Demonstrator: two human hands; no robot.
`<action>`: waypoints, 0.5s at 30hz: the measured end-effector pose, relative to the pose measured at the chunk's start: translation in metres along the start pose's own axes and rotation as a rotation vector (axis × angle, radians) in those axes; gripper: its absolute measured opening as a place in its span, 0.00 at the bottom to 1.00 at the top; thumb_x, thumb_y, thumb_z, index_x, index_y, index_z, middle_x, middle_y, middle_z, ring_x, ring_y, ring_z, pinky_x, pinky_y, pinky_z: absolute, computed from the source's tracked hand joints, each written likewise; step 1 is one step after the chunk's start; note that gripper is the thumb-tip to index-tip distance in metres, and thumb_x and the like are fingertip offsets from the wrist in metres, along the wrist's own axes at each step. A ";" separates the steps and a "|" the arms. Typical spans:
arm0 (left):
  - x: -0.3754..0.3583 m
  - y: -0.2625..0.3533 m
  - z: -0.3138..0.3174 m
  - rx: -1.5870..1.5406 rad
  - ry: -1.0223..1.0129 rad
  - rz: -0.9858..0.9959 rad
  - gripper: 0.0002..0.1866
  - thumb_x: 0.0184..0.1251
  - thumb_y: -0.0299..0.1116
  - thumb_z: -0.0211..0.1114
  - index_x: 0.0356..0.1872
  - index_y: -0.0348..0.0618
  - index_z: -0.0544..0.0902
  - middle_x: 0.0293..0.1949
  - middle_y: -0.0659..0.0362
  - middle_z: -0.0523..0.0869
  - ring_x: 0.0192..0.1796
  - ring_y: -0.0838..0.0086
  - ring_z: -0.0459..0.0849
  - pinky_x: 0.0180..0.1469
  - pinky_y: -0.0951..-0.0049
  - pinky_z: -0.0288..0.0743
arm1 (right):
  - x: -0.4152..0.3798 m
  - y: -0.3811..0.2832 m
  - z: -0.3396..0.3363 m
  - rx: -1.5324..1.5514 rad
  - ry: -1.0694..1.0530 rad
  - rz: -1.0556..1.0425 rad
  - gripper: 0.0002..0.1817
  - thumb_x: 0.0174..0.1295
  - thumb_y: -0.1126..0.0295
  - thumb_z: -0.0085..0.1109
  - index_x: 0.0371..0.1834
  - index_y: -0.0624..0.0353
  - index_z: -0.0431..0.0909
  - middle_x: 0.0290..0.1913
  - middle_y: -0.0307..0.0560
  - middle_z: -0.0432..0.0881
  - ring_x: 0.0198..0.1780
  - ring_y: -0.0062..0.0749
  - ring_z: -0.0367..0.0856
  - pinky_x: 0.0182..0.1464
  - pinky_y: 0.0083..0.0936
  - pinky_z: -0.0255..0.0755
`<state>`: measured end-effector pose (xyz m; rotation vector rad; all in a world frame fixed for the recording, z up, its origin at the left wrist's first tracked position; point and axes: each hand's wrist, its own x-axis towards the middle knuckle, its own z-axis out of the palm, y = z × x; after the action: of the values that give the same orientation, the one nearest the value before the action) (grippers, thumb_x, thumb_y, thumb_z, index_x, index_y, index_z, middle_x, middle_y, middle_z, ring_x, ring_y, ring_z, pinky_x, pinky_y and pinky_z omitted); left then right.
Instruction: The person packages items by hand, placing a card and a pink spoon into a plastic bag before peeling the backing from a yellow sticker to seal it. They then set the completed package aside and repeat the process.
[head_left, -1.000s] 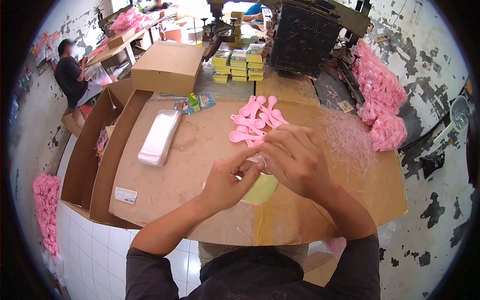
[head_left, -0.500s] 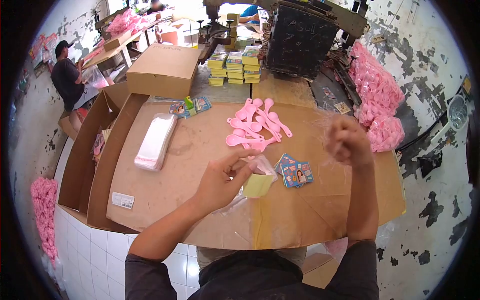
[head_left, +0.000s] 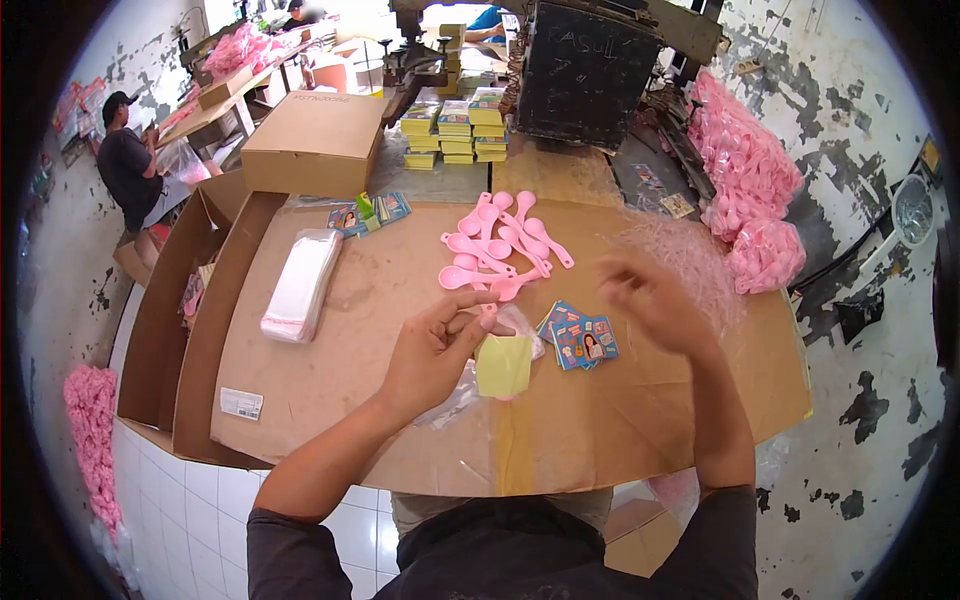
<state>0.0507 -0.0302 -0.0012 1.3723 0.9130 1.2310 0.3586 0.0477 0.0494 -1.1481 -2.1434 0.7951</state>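
Note:
My left hand [head_left: 435,350] pinches the top of a small clear bag [head_left: 515,325] that holds a yellow packet [head_left: 504,366] and a pink spoon, low over the cardboard work surface [head_left: 380,300]. My right hand [head_left: 650,300] is in the air to the right, blurred, fingers loosely curled. It is just above and right of a small fan of printed cards [head_left: 580,340]. Whether it holds anything cannot be made out. A pile of loose pink spoons [head_left: 495,250] lies just beyond both hands.
A stack of clear bags [head_left: 300,285] lies at the left. A tangle of thin pink strands [head_left: 690,260] and bagged pink spoons [head_left: 765,255] are at the right. Behind are a closed carton [head_left: 315,140], yellow packet stacks [head_left: 455,130] and a dark machine [head_left: 585,70]. A person [head_left: 125,165] stands far left.
My right hand left the bag, reached right to the pink strands, and has now swung back toward the middle. The printed cards came into view. My left hand kept hold of the bag.

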 end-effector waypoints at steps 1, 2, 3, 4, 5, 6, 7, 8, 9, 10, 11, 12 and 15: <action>0.000 -0.002 -0.001 -0.018 0.003 -0.007 0.18 0.83 0.30 0.61 0.66 0.33 0.78 0.44 0.49 0.93 0.46 0.75 0.91 0.49 0.74 0.85 | 0.000 -0.013 0.021 0.151 -0.149 -0.092 0.24 0.69 0.67 0.70 0.65 0.60 0.77 0.50 0.44 0.85 0.48 0.26 0.84 0.49 0.29 0.78; 0.000 -0.003 -0.002 -0.013 -0.005 -0.008 0.18 0.83 0.30 0.61 0.66 0.33 0.78 0.45 0.50 0.93 0.47 0.74 0.91 0.49 0.73 0.85 | -0.002 -0.032 0.042 0.231 -0.196 -0.099 0.23 0.69 0.68 0.70 0.65 0.61 0.77 0.50 0.44 0.85 0.47 0.25 0.84 0.49 0.27 0.78; 0.000 -0.004 -0.003 -0.010 -0.012 -0.011 0.18 0.83 0.31 0.61 0.66 0.33 0.78 0.46 0.50 0.93 0.48 0.74 0.91 0.50 0.73 0.86 | -0.005 -0.045 0.058 0.311 -0.244 -0.104 0.23 0.69 0.70 0.70 0.65 0.61 0.77 0.49 0.43 0.85 0.47 0.24 0.84 0.49 0.26 0.78; 0.000 -0.005 -0.003 -0.008 -0.019 -0.013 0.18 0.83 0.31 0.61 0.65 0.33 0.78 0.46 0.50 0.93 0.48 0.73 0.91 0.50 0.72 0.86 | -0.005 -0.042 0.072 0.399 -0.236 -0.089 0.22 0.69 0.71 0.69 0.65 0.62 0.77 0.49 0.43 0.85 0.47 0.23 0.84 0.48 0.25 0.78; 0.000 -0.003 -0.003 -0.037 -0.022 -0.022 0.18 0.83 0.31 0.61 0.65 0.33 0.78 0.47 0.51 0.92 0.49 0.73 0.91 0.51 0.72 0.86 | -0.002 -0.032 0.088 0.485 -0.226 -0.074 0.21 0.70 0.72 0.68 0.65 0.63 0.77 0.50 0.43 0.85 0.47 0.23 0.84 0.48 0.24 0.78; 0.000 0.000 -0.003 -0.066 -0.024 -0.029 0.18 0.82 0.31 0.62 0.65 0.33 0.78 0.49 0.51 0.92 0.50 0.73 0.90 0.52 0.71 0.86 | 0.000 -0.027 0.095 0.570 -0.215 -0.061 0.21 0.71 0.73 0.67 0.65 0.63 0.77 0.50 0.43 0.85 0.47 0.22 0.84 0.48 0.22 0.78; 0.000 0.002 -0.004 -0.095 -0.027 -0.034 0.18 0.82 0.31 0.62 0.65 0.33 0.78 0.50 0.51 0.92 0.51 0.73 0.90 0.52 0.71 0.86 | 0.001 -0.026 0.095 0.613 -0.219 -0.050 0.20 0.71 0.74 0.66 0.64 0.64 0.77 0.51 0.43 0.84 0.47 0.21 0.84 0.48 0.22 0.79; 0.001 0.002 -0.004 -0.102 -0.041 -0.028 0.18 0.82 0.31 0.63 0.65 0.33 0.79 0.50 0.51 0.91 0.51 0.73 0.90 0.52 0.71 0.86 | 0.003 -0.025 0.093 0.655 -0.225 -0.040 0.19 0.72 0.74 0.65 0.64 0.64 0.77 0.52 0.43 0.84 0.47 0.20 0.84 0.48 0.21 0.79; 0.002 0.001 -0.005 -0.109 -0.055 -0.023 0.18 0.81 0.31 0.63 0.65 0.33 0.79 0.51 0.52 0.91 0.52 0.73 0.90 0.53 0.71 0.87 | 0.005 -0.023 0.090 0.697 -0.232 -0.031 0.18 0.72 0.75 0.64 0.63 0.65 0.77 0.53 0.43 0.84 0.48 0.19 0.84 0.48 0.20 0.79; 0.002 -0.001 -0.005 -0.118 -0.069 -0.018 0.18 0.81 0.31 0.64 0.65 0.33 0.79 0.52 0.52 0.91 0.52 0.73 0.90 0.53 0.71 0.87 | 0.004 -0.024 0.087 0.672 -0.225 -0.014 0.17 0.73 0.75 0.64 0.62 0.66 0.78 0.52 0.42 0.85 0.47 0.19 0.84 0.48 0.20 0.79; 0.002 -0.003 -0.006 -0.118 -0.060 -0.043 0.18 0.80 0.31 0.65 0.64 0.33 0.80 0.52 0.52 0.91 0.52 0.73 0.90 0.53 0.71 0.86 | 0.002 -0.027 0.083 0.646 -0.217 0.006 0.16 0.73 0.74 0.64 0.61 0.66 0.79 0.52 0.42 0.85 0.47 0.19 0.84 0.48 0.21 0.79; 0.002 -0.006 -0.006 -0.119 -0.053 -0.067 0.18 0.80 0.30 0.65 0.64 0.33 0.81 0.52 0.52 0.91 0.52 0.74 0.90 0.53 0.71 0.86 | 0.000 -0.028 0.080 0.620 -0.209 0.025 0.15 0.73 0.74 0.65 0.60 0.66 0.80 0.51 0.42 0.86 0.47 0.19 0.85 0.48 0.21 0.80; 0.002 -0.012 -0.005 -0.065 -0.037 -0.120 0.16 0.79 0.30 0.66 0.61 0.33 0.83 0.51 0.53 0.91 0.51 0.75 0.89 0.52 0.73 0.86 | -0.002 -0.023 0.079 0.600 -0.163 0.122 0.12 0.73 0.73 0.65 0.55 0.67 0.83 0.48 0.41 0.88 0.45 0.19 0.86 0.48 0.21 0.80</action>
<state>0.0470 -0.0248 -0.0133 1.2663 0.9087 1.1316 0.2907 0.0173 0.0138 -0.9151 -1.7685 1.5029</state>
